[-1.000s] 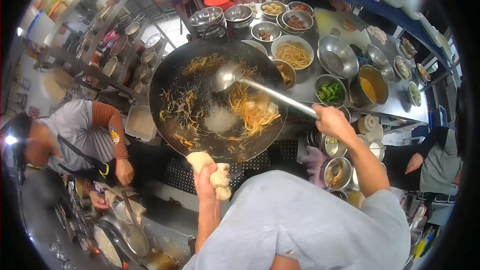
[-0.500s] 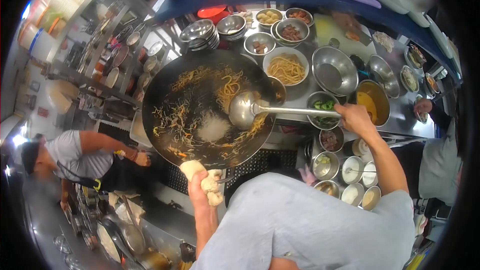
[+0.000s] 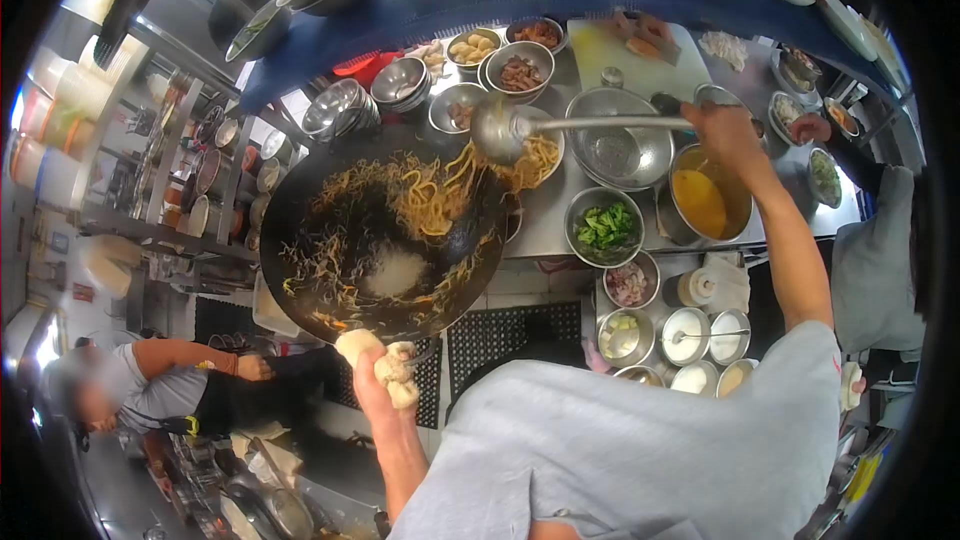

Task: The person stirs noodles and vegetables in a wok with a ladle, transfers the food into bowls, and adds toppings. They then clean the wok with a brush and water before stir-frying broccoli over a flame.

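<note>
My left hand [image 3: 376, 380] is closed round a folded cream cloth [image 3: 357, 345] at the near edge of the big black wok [image 3: 345, 275]. Any handle under the cloth is mostly hidden. Thin shredded noodles and thicker yellow noodles [image 3: 425, 195] lie in the wok, with a pale patch in the middle. My right hand [image 3: 728, 145] grips the long handle of a steel ladle [image 3: 600, 123]. Its bowl is over the wok's far right rim, partly covering a white bowl [image 3: 556, 168] of thick noodles. Noodles trail below the ladle into the wok.
Bowls of chopped greens [image 3: 604, 230], diced meat [image 3: 631, 280] and a pot of yellow liquid [image 3: 700, 198] stand on the right. Stacked steel bowls [image 3: 335, 107] sit behind the wok. One person [image 3: 150, 370] is at left, another [image 3: 880, 260] at right.
The ladle has moved from inside the wok up to its far right rim, beside the noodle bowl. My right hand went with it. The whole view has shifted; my left hand keeps its grip.
</note>
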